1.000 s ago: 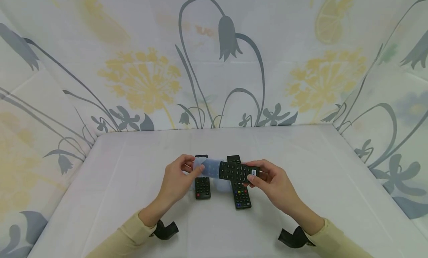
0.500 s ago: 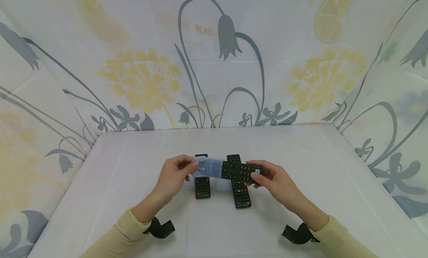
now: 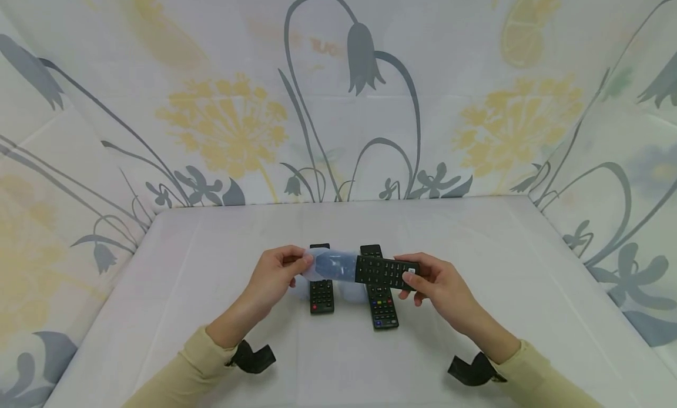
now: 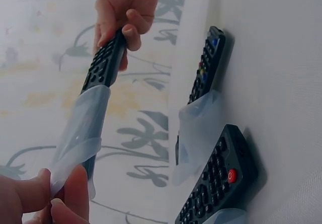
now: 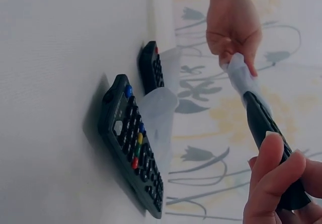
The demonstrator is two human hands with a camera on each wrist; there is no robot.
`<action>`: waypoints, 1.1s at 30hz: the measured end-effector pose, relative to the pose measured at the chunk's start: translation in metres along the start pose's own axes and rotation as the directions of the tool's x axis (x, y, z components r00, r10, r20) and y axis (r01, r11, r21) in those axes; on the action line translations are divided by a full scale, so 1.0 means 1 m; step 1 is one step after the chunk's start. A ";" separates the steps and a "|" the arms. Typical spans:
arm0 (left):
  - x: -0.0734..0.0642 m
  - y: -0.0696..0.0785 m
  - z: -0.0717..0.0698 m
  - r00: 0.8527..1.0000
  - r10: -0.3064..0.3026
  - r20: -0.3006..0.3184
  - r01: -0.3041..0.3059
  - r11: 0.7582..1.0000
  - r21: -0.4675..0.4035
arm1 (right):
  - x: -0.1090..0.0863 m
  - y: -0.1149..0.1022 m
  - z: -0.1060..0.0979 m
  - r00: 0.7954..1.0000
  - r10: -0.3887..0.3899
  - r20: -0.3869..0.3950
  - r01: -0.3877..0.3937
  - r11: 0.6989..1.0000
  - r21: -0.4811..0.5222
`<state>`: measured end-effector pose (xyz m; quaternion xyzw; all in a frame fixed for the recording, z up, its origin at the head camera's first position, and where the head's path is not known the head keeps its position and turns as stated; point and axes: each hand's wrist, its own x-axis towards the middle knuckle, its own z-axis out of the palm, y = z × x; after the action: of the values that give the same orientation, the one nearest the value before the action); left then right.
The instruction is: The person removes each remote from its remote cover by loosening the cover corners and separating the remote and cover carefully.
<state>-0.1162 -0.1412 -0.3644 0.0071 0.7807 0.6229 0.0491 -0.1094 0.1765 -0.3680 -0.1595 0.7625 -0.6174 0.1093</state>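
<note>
Above the table a black remote control (image 3: 382, 271) is held sideways, its left part inside a translucent bluish sleeve (image 3: 338, 266). My right hand (image 3: 441, 287) grips the bare right end, thumb on the button face. With thumb and fingers, my left hand (image 3: 270, 278) pinches the sleeve's loose end; in the left wrist view, the sleeve (image 4: 83, 123) is crumpled near those fingertips. Beneath the hands lie two more black remotes: the left one (image 3: 321, 296) has a red button, and the right one (image 3: 385, 309) has coloured buttons. The held remote and sleeve partly cover both.
Another translucent bluish sleeve (image 3: 352, 292) lies on the white table (image 3: 338, 361) between the two lying remotes. Black straps (image 3: 254, 358) hang from both wrists. Flower-patterned cloth (image 3: 227, 126) walls in the back and sides.
My right hand and the held remote have shifted slightly right. My left hand has moved a little left onto the sleeve's end, and a longer stretch of sleeve shows between the hands.
</note>
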 end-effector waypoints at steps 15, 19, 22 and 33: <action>0.003 -0.005 -0.003 0.999 0.044 0.026 -0.046 0.995 0.084 | -0.002 0.007 -0.003 1.000 0.001 0.028 0.000 1.000 -0.027; 0.003 -0.007 -0.006 0.999 0.042 0.020 -0.044 0.994 0.103 | -0.002 0.009 -0.006 0.999 -0.002 0.038 0.003 1.000 -0.026; 0.003 -0.008 -0.008 0.999 0.039 0.019 -0.041 0.994 0.100 | -0.002 0.009 -0.007 0.999 0.006 0.047 -0.006 1.000 -0.003; 0.001 -0.009 -0.011 0.999 0.037 0.018 -0.038 0.996 0.085 | -0.003 0.010 -0.012 0.998 0.028 0.054 -0.028 1.000 0.007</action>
<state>-0.1180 -0.1538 -0.3704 0.0288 0.8060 0.5896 0.0435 -0.1123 0.1900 -0.3756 -0.1650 0.7589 -0.6144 0.1392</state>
